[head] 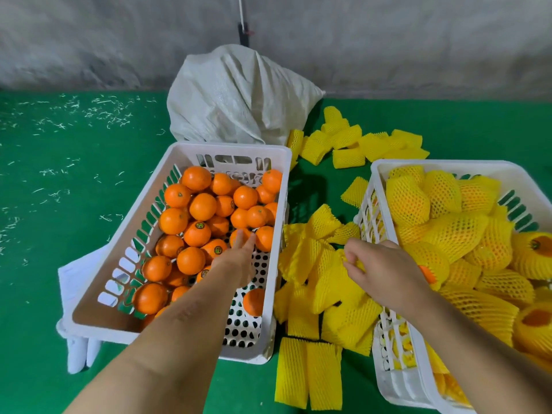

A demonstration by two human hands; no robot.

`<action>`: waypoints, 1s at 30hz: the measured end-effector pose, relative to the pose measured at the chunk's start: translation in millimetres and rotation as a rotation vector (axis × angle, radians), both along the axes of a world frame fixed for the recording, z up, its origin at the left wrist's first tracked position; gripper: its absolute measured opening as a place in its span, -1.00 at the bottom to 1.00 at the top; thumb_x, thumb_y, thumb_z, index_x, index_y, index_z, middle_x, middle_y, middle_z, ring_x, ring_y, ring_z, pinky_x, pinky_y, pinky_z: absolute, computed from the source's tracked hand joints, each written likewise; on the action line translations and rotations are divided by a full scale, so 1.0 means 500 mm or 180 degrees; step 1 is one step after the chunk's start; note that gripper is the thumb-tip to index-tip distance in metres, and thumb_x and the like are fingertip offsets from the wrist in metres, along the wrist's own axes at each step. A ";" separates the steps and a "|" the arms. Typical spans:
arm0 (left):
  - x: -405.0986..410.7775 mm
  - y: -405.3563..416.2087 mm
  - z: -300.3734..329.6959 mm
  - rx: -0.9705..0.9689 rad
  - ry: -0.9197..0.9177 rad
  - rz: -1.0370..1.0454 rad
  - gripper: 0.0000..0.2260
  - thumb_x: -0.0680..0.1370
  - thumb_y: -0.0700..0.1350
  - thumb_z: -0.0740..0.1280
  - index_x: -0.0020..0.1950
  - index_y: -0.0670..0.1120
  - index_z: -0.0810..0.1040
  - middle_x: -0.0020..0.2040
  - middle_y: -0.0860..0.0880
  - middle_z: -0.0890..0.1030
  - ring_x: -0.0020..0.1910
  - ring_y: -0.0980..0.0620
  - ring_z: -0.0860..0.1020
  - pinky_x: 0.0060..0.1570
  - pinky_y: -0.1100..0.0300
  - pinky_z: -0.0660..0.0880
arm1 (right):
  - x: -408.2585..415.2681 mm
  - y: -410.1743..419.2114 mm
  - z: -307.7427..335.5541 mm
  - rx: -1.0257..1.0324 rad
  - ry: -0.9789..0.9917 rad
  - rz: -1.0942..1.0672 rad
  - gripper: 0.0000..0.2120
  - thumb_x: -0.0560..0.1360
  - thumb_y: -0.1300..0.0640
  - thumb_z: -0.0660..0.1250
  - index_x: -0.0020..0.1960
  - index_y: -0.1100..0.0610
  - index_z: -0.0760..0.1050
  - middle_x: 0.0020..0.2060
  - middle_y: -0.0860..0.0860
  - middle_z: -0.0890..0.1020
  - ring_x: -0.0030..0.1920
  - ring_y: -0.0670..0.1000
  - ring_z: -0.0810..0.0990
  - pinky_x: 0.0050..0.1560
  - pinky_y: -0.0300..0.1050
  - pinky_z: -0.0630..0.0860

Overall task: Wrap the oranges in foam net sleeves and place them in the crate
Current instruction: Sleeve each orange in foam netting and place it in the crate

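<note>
Green floor (pixel 74 204) open leftward — sleeves (pixel 316 279) (heaped) clog mid-gap.

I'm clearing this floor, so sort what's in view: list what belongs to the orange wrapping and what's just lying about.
Belongs to the job:
bare oranges in the left crate
loose foam sleeves
right crate of wrapped oranges
left hand, reaching in
right hand, at the sleeves

Lying about:
white sack
white scraps on the green floor

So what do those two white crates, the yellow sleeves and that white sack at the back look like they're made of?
Left crate and right crate: apparently rigid moulded plastic, smooth, with slotted walls; the left crate's floor is perforated. Yellow sleeves: soft foam netting, matte, with an open diamond mesh. Sack: probably woven plastic fabric, judging by its crumpled folds and faint sheen.
</note>
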State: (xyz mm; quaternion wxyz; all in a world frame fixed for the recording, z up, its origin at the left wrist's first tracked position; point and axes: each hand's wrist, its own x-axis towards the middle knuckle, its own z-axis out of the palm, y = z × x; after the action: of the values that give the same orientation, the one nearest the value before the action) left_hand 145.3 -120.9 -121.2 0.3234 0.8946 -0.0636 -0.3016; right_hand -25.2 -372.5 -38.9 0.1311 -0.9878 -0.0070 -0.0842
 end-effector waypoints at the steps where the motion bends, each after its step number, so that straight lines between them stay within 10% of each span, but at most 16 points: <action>1: 0.007 -0.009 -0.010 -0.0076 -0.0073 0.0100 -0.56 0.79 -0.06 0.07 0.69 0.00 0.18 0.70 -0.05 0.14 0.62 -0.24 0.21 0.51 0.02 0.32 | 0.003 -0.001 -0.002 0.0024 -0.0044 0.0008 -0.72 0.52 0.06 0.50 -0.13 -0.06 0.37 -0.51 -0.17 0.19 -0.47 -0.07 0.33 -0.26 -0.12 0.36; 8: 0.014 -0.014 -0.064 0.0832 -0.0853 0.0470 -0.35 0.59 -0.31 0.32 0.56 0.08 0.10 0.61 -0.21 -0.02 0.24 -0.33 0.58 -0.05 -0.02 0.60 | 0.017 -0.012 -0.024 0.0507 -0.0053 -0.0144 -0.83 0.60 -0.12 0.18 0.00 -0.15 0.54 -0.30 -0.23 0.57 -0.36 -0.21 0.34 -0.10 -0.10 0.45; 13: 0.022 -0.010 -0.063 0.1016 -0.0865 0.0696 -0.26 0.65 -0.14 0.37 0.68 0.02 -0.02 0.50 -0.15 0.05 0.16 -0.24 0.59 -0.12 0.05 0.61 | 0.021 -0.014 -0.027 0.0234 0.0113 -0.0063 -0.87 0.56 0.08 0.41 0.10 -0.07 0.58 -0.19 -0.19 0.63 -0.27 -0.08 0.50 0.04 0.00 0.53; 16: 0.025 -0.014 0.004 -0.0030 -0.0791 0.1219 -0.35 0.59 0.07 0.47 0.58 0.00 0.26 0.48 -0.17 0.16 0.17 -0.18 0.49 0.12 0.04 0.56 | 0.021 -0.016 -0.029 -0.0025 0.0149 0.0077 -0.80 0.57 0.12 0.40 0.16 -0.08 0.56 -0.14 -0.15 0.66 -0.17 -0.04 0.60 0.07 0.02 0.51; 19: -0.005 -0.028 0.098 -0.1375 -0.1786 0.1566 -0.41 0.51 0.16 0.52 0.46 0.24 0.33 0.41 -0.01 0.25 0.12 0.23 0.37 0.06 0.44 0.33 | 0.024 -0.012 -0.033 -0.0487 0.0353 0.0136 -0.65 0.62 0.10 0.30 0.38 -0.12 0.43 -0.03 -0.15 0.67 -0.03 -0.03 0.61 0.13 0.01 0.47; 24: -0.151 -0.101 0.170 -0.2208 -0.1645 0.0209 -0.45 0.48 0.20 0.50 0.39 0.30 0.33 0.32 0.13 0.34 0.22 0.10 0.52 0.06 0.22 0.58 | 0.022 -0.003 -0.018 -0.0896 0.0660 0.0189 -0.55 0.62 0.00 0.24 0.49 -0.16 0.34 0.14 -0.08 0.58 0.14 0.05 0.56 0.16 0.02 0.39; 30: -0.186 -0.119 0.151 -0.1599 -0.1569 -0.0779 -0.43 0.51 0.11 0.53 0.44 0.17 0.34 0.27 0.13 0.45 0.15 0.19 0.52 -0.02 0.44 0.47 | 0.018 0.013 0.007 -0.1015 0.1023 0.0175 -0.79 0.58 -0.09 0.23 0.13 -0.03 0.52 0.04 -0.05 0.59 0.12 0.06 0.56 0.18 0.05 0.38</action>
State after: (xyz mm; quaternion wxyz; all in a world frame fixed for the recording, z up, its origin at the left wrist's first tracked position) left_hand 52.3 -180.6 -45.7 0.4694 0.8189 -0.3180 -0.0886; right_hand -16.1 -365.9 -35.6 -0.0250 -0.9961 -0.0262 0.0800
